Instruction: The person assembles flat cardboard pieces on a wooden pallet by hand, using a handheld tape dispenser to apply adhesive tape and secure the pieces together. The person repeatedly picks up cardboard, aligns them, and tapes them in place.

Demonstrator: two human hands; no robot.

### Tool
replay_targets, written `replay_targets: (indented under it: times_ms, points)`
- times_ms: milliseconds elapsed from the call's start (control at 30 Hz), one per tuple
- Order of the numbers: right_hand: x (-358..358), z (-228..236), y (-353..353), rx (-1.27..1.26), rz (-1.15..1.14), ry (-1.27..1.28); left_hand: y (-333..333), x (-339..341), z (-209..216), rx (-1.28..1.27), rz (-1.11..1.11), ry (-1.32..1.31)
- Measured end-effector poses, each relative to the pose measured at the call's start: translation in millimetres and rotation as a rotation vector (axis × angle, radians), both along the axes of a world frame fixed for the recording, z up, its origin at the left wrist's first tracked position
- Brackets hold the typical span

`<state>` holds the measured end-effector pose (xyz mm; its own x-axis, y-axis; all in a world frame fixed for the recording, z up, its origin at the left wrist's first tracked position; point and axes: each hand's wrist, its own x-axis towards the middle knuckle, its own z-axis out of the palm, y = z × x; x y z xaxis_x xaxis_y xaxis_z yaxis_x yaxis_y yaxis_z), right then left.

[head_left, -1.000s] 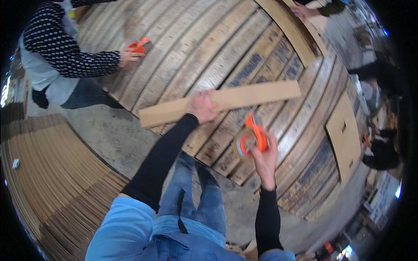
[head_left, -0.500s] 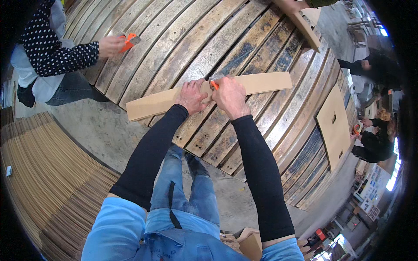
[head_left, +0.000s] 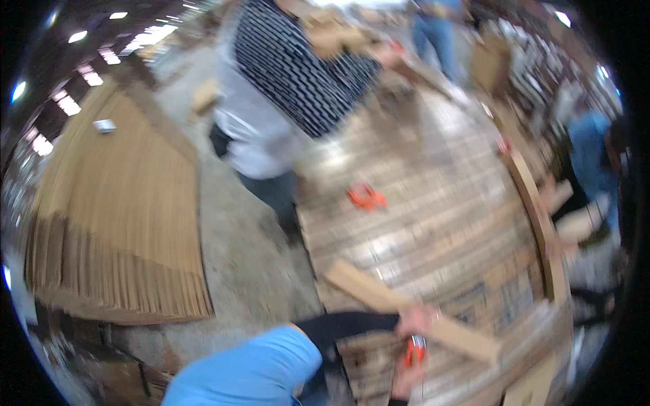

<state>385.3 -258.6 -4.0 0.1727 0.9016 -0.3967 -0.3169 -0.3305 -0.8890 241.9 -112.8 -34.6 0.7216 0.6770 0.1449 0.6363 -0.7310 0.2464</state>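
Observation:
A long folded cardboard strip (head_left: 460,338) lies slantwise on the slatted wooden table (head_left: 406,237) in front of me. My left hand (head_left: 416,320) rests on the strip near its middle; motion smears its fingers. Just nearer, my right hand (head_left: 407,376) is closed around an orange tape dispenser (head_left: 415,350), which is close beside the strip and my left hand. Whether tape touches the cardboard is too blurred to tell.
A second orange tape dispenser (head_left: 365,197) lies farther up the table. Beyond it stands a person in a dotted sleeve (head_left: 298,64) near brown cardboard pieces (head_left: 332,34). A tall stack of flat cardboard (head_left: 128,196) stands left. At right, another person's hands touch a long cardboard piece (head_left: 535,216).
My view has swung left and up, blurring the picture. The orange dispenser the co-worker held now lies on the table. My right hand has drawn its dispenser back toward me.

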Motion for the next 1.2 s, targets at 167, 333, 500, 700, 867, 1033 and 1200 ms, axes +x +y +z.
replay_targets:
  times_ms: [167, 333, 500, 700, 867, 1033, 1200]
  points:
    - [20, 20, 2, 0.484, 0.446, -1.108, 19, 0, -1, -0.45, 0.001, 0.067]
    - [38, 23, 13, 0.106, 0.497, -0.653, 42, -27, -1, -1.405, -0.269, -0.463]
    - [-32, 86, 49, 0.376, 0.64, -1.267, -1, -83, -38, -0.963, 0.347, -0.274]
    - [-17, 103, 53, 0.335, 0.654, -1.241, -63, -46, 20, -0.293, 0.378, 0.047]
    - [-37, 77, 51, 0.396, 0.62, -1.198, -63, -62, 3, -0.317, 0.573, 0.184]
    - [-6, 68, -5, 0.256, 0.618, -1.292, -72, -62, 8, -0.119, 0.427, -0.094]
    - [-2, 65, -31, 0.33, 0.509, -1.289, -56, -73, 29, -0.351, 0.406, -0.101]
